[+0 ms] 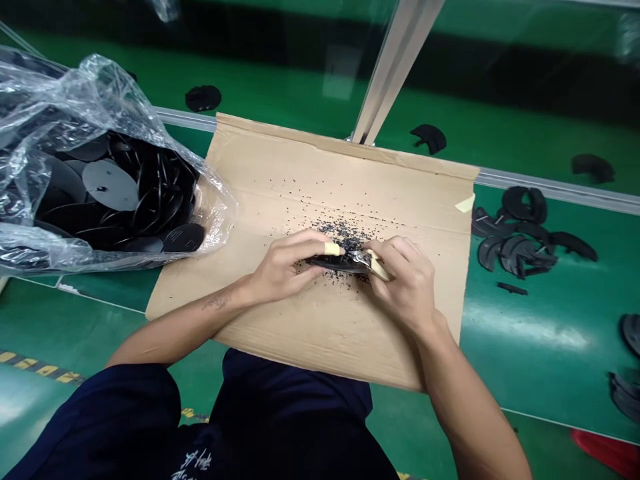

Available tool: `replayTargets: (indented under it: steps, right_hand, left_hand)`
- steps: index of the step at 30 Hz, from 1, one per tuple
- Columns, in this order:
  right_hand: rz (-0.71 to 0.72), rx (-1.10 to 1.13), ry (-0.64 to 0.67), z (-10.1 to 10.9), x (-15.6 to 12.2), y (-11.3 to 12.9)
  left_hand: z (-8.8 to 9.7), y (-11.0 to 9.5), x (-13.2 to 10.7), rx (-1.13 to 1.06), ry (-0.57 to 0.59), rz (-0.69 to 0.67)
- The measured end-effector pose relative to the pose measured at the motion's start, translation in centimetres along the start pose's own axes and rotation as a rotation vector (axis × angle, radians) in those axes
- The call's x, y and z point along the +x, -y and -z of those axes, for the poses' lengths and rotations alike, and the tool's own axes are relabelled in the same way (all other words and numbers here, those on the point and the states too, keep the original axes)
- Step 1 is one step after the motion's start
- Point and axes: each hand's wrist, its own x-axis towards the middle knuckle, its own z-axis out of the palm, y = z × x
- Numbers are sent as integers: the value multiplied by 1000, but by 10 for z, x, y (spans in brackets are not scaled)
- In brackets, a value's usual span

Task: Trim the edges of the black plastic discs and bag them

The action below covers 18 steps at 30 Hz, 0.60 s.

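My left hand (pixel 293 263) grips a thin black plastic disc (pixel 340 265) near the middle of the cardboard sheet (pixel 300 327). Yellow tape wraps one of its fingers. In my right hand (pixel 403 273) is a pair of nippers (pixel 379 267) with pale handles, closed in by the fingers. Their metal jaws reach to the disc's right part, close to my left fingertips. Whether the jaws touch the disc cannot be made out. Many small black plastic bits (pixel 345 230) lie scattered on the cardboard around and beyond the disc.
A clear plastic bag (pixel 107 93) full of black discs (pixel 110 183) lies open at the left. Curved black pieces (pixel 520 247) are heaped on the green surface to the right. A metal post (pixel 395 67) rises behind the cardboard's back edge. Something red (pixel 607 453) shows lower right.
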Motion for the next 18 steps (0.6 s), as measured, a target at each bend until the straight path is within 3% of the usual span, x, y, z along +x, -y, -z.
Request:
replayTargets:
  steps: [9, 18]
  right_hand:
    - [128, -165, -8, 3, -1, 2]
    - [142, -275, -47, 3, -1, 6]
  left_hand:
    - [0, -1, 0, -66, 30, -6]
    - [-2, 1, -2, -91, 25, -41]
